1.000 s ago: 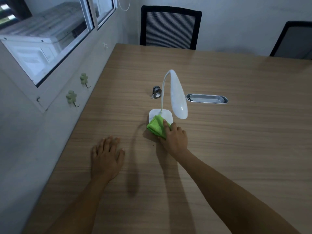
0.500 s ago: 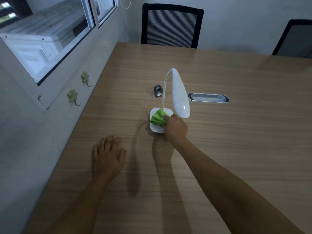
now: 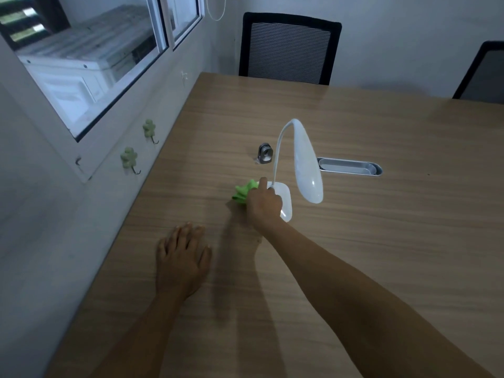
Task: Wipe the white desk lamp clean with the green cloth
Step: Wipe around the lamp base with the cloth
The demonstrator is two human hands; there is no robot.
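The right hand (image 3: 264, 204) is squeezing the bunched green cloth (image 3: 243, 192) with curled fingers, pressing it at the left edge of the white desk lamp (image 3: 305, 165) base. The lamp is standing in the middle of the wooden table (image 3: 381, 241). The left hand (image 3: 182, 261) is lying flat on the table, fingers spread, holding nothing.

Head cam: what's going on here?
A person is wiping a white desk lamp on a wooden table. The right hand holds a bunched green cloth against the left edge of the lamp's base, near where the neck meets it. The left hand rests flat on the table, palm down, holding nothing. The lamp stands upright, its head arched over the base. Behind it sit a small metal clip and a metal cable slot.
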